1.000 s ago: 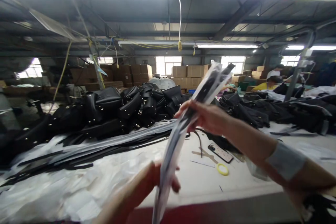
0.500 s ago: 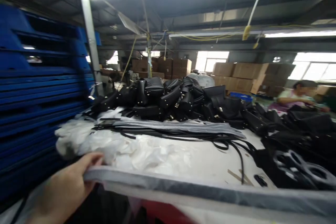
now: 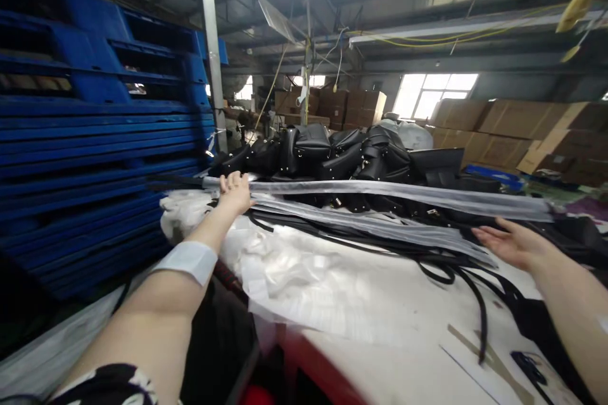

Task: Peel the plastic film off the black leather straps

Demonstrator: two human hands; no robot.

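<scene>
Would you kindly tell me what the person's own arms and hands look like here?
The left hand and right hand are gloveless. A pale, plain band lies across the left forearm; nearer the body is a black sleeve with white patterning. The upper right arm is out of view.

Bright window (image 3: 430,96) behind stacked cartons (image 3: 515,123)

We see white tabletop (image 3: 380,342): black bags (image 3: 342,161) far, strips (image 3: 361,223) across middle, crumpled wrapping (image 3: 294,269) left, phone (image 3: 534,370) near right.
</scene>
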